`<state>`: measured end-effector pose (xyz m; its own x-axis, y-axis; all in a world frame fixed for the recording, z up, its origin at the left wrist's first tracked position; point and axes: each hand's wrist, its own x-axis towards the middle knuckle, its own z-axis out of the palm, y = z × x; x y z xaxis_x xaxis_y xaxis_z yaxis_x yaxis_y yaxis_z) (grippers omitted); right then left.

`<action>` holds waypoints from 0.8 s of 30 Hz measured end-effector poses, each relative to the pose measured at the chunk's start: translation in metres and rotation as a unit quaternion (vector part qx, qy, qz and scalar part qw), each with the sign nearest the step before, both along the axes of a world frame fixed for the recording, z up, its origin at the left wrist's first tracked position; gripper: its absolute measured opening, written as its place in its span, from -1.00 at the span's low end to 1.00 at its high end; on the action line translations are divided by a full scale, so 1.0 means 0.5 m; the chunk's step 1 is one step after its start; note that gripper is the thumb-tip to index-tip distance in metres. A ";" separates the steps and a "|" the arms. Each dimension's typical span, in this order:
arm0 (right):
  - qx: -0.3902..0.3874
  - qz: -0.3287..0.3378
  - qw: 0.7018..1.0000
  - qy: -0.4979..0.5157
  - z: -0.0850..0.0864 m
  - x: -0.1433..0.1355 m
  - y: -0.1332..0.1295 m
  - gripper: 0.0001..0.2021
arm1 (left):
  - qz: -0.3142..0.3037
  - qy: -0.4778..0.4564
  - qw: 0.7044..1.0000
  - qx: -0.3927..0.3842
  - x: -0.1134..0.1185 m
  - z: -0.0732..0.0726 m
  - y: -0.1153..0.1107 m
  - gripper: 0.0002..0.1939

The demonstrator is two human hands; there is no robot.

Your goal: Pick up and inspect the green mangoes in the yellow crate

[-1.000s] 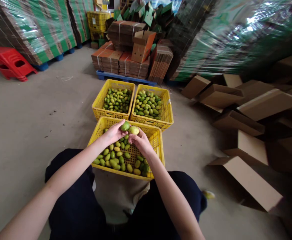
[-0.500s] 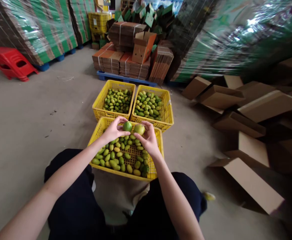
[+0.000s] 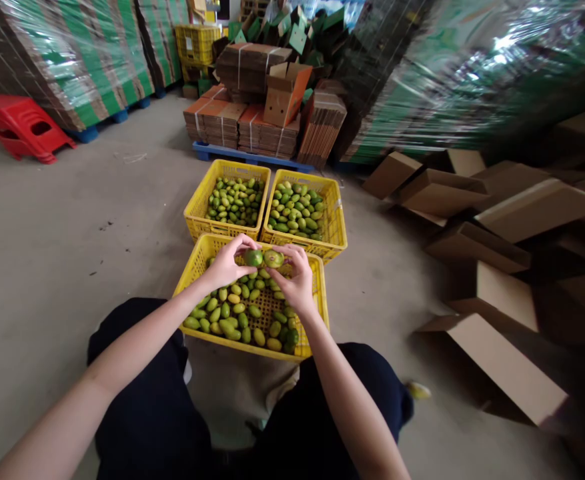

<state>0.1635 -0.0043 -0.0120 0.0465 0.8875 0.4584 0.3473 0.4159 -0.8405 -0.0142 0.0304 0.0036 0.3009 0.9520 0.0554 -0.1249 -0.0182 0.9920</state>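
Above the near yellow crate (image 3: 185, 283), my left hand (image 3: 229, 262) is closed on a dark green mango (image 3: 253, 258), thumb below and fingers above. Beside it my right hand (image 3: 296, 280) grips a yellower green mango (image 3: 273, 259) between thumb and fingers. The two fruits are held side by side, very close together; whether they touch I cannot tell. Under my hands the near crate holds many small green and yellowish mangoes (image 3: 232, 327), with its grid floor (image 3: 268, 307) showing in the middle.
Behind stand two more yellow crates of mangoes, a left one (image 3: 197, 193) and a right one (image 3: 339, 220). Flattened cartons (image 3: 267, 137) lie stacked on a blue pallet (image 3: 252, 157). Empty cardboard boxes (image 3: 497, 360) lie scattered at right; a red stool (image 3: 22, 127) stands at left.
My right hand has turned its mango, so another side of it faces me, and it sits slightly closer to the green one. My left hand has barely moved.
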 end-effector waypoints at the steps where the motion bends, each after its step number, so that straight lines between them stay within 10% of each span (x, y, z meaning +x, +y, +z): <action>1: 0.001 0.001 1.000 0.001 0.001 0.000 0.000 -0.70 | -0.001 -0.001 1.000 0.001 0.000 -0.001 0.000 -0.56; 9: -0.052 0.017 0.989 0.138 -0.009 -0.003 0.007 -0.65 | 0.023 0.024 0.999 0.042 -0.004 -0.001 0.001 -0.57; 24: -0.222 0.069 0.899 0.371 0.000 0.002 0.016 -0.68 | 0.038 -0.168 0.962 -0.211 0.003 -0.004 0.008 -0.80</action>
<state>0.1645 0.0039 -0.0119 0.0679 0.9962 -0.0547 -0.4072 -0.0224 -0.9131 -0.0129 0.0343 0.0017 0.2631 0.9292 -0.2596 -0.4539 0.3567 0.8165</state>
